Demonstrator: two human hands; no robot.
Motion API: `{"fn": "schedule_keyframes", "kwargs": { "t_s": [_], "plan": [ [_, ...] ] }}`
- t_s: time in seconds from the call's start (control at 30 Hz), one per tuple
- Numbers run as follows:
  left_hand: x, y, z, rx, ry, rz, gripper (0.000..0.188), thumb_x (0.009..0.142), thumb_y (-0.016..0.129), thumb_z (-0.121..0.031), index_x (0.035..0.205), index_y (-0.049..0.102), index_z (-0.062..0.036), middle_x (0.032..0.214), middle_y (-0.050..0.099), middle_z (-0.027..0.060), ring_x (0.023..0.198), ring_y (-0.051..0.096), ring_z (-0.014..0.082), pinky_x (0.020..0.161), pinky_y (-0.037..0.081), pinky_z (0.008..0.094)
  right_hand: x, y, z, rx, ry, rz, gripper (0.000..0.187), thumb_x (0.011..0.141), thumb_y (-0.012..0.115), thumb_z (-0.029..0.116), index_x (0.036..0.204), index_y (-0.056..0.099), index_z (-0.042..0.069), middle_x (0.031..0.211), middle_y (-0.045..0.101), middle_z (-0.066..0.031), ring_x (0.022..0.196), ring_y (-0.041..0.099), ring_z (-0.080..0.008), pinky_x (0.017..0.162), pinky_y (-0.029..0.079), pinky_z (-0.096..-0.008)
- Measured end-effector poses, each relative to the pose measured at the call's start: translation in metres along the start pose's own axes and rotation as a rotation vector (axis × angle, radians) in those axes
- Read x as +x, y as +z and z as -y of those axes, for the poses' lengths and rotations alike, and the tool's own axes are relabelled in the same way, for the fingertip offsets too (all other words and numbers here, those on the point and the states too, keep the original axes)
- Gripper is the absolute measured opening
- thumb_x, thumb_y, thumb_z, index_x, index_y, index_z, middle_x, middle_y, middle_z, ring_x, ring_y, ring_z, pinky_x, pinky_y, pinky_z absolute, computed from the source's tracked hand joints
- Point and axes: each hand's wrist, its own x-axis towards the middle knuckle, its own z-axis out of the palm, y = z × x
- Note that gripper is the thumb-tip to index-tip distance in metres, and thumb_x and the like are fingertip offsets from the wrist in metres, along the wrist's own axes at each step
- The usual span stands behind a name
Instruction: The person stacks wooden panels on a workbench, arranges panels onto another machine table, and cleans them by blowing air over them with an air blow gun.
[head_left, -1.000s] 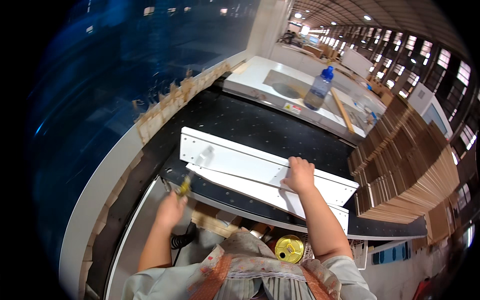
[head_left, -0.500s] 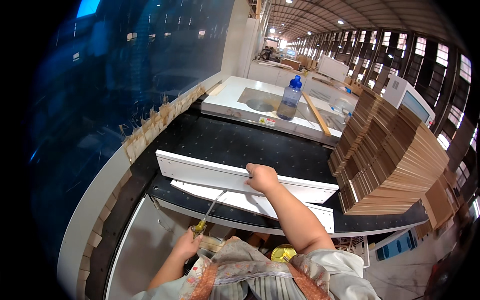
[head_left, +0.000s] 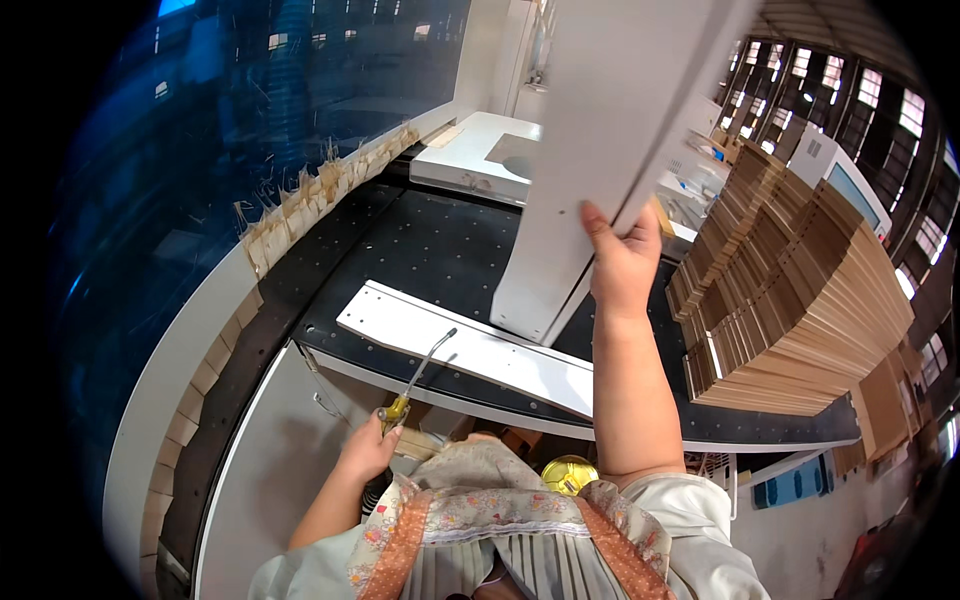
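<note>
My right hand grips the edge of a long white board, its thumb on the broad face. The board stands steeply on end, leaning, its lower end at the black work surface and its top beyond the picture's upper edge. A second white panel lies flat along the near edge of the surface, with small holes near its left end. My left hand is closed around a yellow air blow gun. The gun's long bent metal nozzle reaches over the flat panel, apparently just above it.
The black surface is dotted with small holes. A tall stack of brown-edged boards stands at right, a monitor behind it. A blue transparent screen with a ragged fringe borders the left. A yellow round object is below the edge.
My right hand has swung the upper white board from lying lengthwise to standing on end. It now hides the water bottle behind. The flat panel is uncovered; my left hand keeps the blow gun.
</note>
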Motion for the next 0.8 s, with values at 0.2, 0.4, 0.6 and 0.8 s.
{"fn": "schedule_keyframes", "kwargs": {
  "t_s": [0.2, 0.4, 0.6, 0.8],
  "plan": [
    [-0.003, 0.005, 0.002, -0.002, 0.03, 0.001, 0.033, 0.086, 0.051, -0.026, 0.109, 0.046, -0.0028, 0.094, 0.059, 0.0256, 0.091, 0.054, 0.0434, 0.077, 0.043, 0.0456, 0.007, -0.029, -0.016, 0.012, -0.103, -0.139, 0.04, 0.079, 0.067, 0.005, 0.114, 0.048, 0.0, 0.107, 0.057, -0.0085, 0.097, 0.054, -0.0159, 0.089, 0.041, -0.0295],
    [0.005, 0.003, -0.005, 0.025, -0.012, 0.069, 0.035, 0.087, 0.05, -0.027, 0.109, 0.044, -0.0003, 0.095, 0.058, 0.0262, 0.092, 0.054, 0.0433, 0.078, 0.043, 0.0453, 0.029, -0.039, 0.014, -0.021, -0.111, -0.091, 0.045, 0.078, 0.067, 0.005, 0.117, 0.044, -0.001, 0.108, 0.056, -0.011, 0.097, 0.055, -0.0203, 0.09, 0.041, -0.0326],
    [0.017, 0.015, -0.011, 0.206, -0.003, 0.171, 0.046, 0.088, 0.047, -0.031, 0.115, 0.042, 0.0059, 0.096, 0.058, 0.0277, 0.093, 0.054, 0.0421, 0.08, 0.043, 0.0448, 0.032, -0.032, 0.014, -0.034, -0.024, -0.026, 0.041, 0.078, 0.066, 0.004, 0.114, 0.047, -0.001, 0.107, 0.058, -0.0108, 0.098, 0.056, -0.0182, 0.088, 0.043, -0.0312],
    [0.029, 0.02, -0.026, 0.19, 0.022, 0.27, 0.051, 0.088, 0.047, -0.032, 0.119, 0.04, 0.0075, 0.095, 0.058, 0.0281, 0.09, 0.056, 0.0415, 0.077, 0.045, 0.0454, 0.04, -0.028, 0.008, -0.063, 0.105, 0.009, 0.035, 0.079, 0.066, 0.004, 0.109, 0.049, 0.0, 0.1, 0.06, -0.0104, 0.09, 0.058, -0.0179, 0.082, 0.046, -0.0322]
  ]
}}
